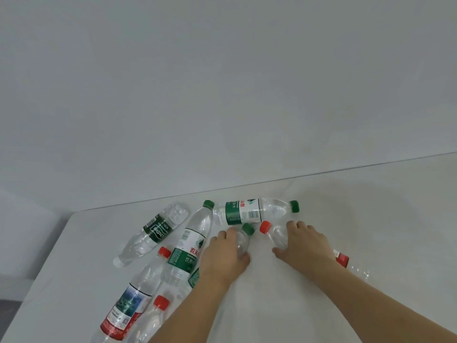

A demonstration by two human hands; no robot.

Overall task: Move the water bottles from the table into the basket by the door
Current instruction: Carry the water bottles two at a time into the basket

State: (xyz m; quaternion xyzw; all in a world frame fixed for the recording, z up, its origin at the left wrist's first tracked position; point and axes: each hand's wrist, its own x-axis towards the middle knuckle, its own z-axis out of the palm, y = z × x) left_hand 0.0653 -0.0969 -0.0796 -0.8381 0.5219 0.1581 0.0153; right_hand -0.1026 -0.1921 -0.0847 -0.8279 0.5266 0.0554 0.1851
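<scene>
**Head view: both hands closing on bottles at the table's far side**

Head camera looks down on a white table (321, 305) set against a pale wall (222, 82), with plastic water bottles lying scattered on their sides. The left hand (223, 256) is curled over a green-capped bottle (243, 240), fingers wrapped round its neck and shoulder, the cap poking out past the fingertips. The right hand (305, 246) does the same to a red-capped bottle (275, 233), thumb on the near side and fingers over the top; its red label (342, 258) shows beyond the wrist. Both bottles rest on the table, so I judge these as grips being taken, one per hand, to halve the trips.

Just behind the hands lies a bottle with a green label (247, 210) along the wall edge. To the left lie a tall green-labelled bottle (190, 248), a dark-labelled bottle (153, 231) with a white cap, a blue-and-red-labelled bottle (128, 308) and a small red-capped one (154, 315) at the bottom edge.

The basket and door are out of sight, so nothing shows how many bottles are already moved. Empty bottles dent easily, so a grip near the stiff neck makes sense.
</scene>
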